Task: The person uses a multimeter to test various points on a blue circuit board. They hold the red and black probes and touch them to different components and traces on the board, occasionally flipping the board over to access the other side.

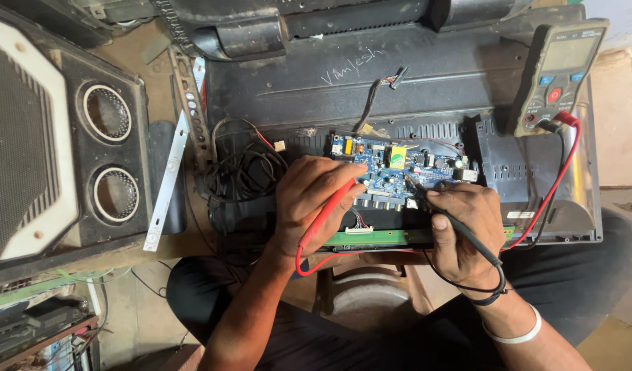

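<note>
Blue fibreglass circuit board (391, 168), studded with small components and a yellow block, lies in the open back of a black flat-panel casing (412, 82) across my desk, with a narrow green strip board (398, 238) just below it at the near edge. My left hand (309, 203) has its grip clamped on the red plastic test probe (329, 209), fingers curled over the shaft, tip pressed to the board's left-centre area near the lower edge. My right hand (463, 230) has its grip closed on the black plastic test probe (460, 230), pencil-fashion, its point touching the board near the right-hand lower corner. Red and black leads trail from both probes, looping under my wrists and up the right side to a grey handheld multimeter (559, 69) propped upright against the casing's far right corner; its screen is too dim to read. Left of the casing: a tangle of thin black wires (244, 165), a white perforated metal strip (166, 185) lying slantwise, and a black speaker cabinet (69, 137) with two round ports. A short wire harness (377, 96) with a connector lies loose on the casing above the board. Step in hand, as I judge it: both probes on contact points, a reading being taken. The next move would call for steady tips that do not bridge neighbouring solder joints, and a glance up to the meter without shifting either hand.
</note>
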